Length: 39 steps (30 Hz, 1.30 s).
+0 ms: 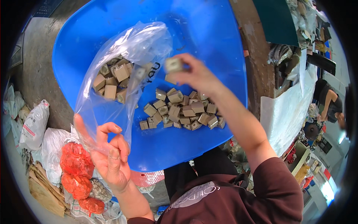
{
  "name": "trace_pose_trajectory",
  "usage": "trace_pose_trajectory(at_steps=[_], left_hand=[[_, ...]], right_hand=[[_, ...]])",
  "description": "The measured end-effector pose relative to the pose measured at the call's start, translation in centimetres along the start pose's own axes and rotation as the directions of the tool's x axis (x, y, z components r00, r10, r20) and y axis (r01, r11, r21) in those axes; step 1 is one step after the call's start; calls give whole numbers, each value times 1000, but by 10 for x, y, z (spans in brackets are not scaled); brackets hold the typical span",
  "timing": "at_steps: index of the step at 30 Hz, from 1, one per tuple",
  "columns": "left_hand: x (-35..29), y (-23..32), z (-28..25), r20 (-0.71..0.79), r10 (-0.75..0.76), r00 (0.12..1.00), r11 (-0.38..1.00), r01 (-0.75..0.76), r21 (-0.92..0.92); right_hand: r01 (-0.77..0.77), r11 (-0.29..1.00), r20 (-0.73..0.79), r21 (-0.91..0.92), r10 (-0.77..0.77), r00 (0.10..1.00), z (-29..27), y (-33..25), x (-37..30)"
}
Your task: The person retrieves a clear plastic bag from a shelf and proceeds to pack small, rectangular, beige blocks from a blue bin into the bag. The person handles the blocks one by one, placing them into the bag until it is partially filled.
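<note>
Maroon shirt (238,199) sitting closest. Left hand (110,153) standing open, fingers spreading against edge of clear bag (145,39); bagged blocks (120,72) resting inside, over blue tub (212,33). Right hand (195,74), blurring, gripping tan block (173,65) beside bag. Loose blocks (182,109) lying piled in tub, right of bag.

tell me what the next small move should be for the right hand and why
Probably carry the block leftward to the clear bag: the right hand grips it just beside that bag, similar blocks lie inside, and the left hand is at its near end.
</note>
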<state>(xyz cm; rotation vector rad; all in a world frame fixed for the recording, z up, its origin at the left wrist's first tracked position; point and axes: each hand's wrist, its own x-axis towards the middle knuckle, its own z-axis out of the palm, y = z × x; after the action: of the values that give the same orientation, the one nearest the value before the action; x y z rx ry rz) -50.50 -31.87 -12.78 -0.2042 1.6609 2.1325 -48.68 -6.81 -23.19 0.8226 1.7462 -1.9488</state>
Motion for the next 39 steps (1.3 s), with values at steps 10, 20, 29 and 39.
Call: trace_pose_trajectory(at_steps=[10, 20, 29, 39], left_hand=[[0, 5, 8, 13, -8, 1000, 1000, 8, 14], [-1, -2, 5, 41, -9, 999, 1000, 9, 2], [-4, -4, 6, 59, -1, 998, 999, -2, 47], [-4, -2, 3, 23, -7, 1000, 1000, 6, 12]], right_hand=[[248, 709, -122, -660, -426, 896, 38, 24, -11], [-226, 495, -313, -839, -100, 945, -41, 113, 7], [244, 968, 106, -65, -237, 966, 47, -17, -13], [28, 126, 55, -992, 216, 975, -37, 53, -30]])
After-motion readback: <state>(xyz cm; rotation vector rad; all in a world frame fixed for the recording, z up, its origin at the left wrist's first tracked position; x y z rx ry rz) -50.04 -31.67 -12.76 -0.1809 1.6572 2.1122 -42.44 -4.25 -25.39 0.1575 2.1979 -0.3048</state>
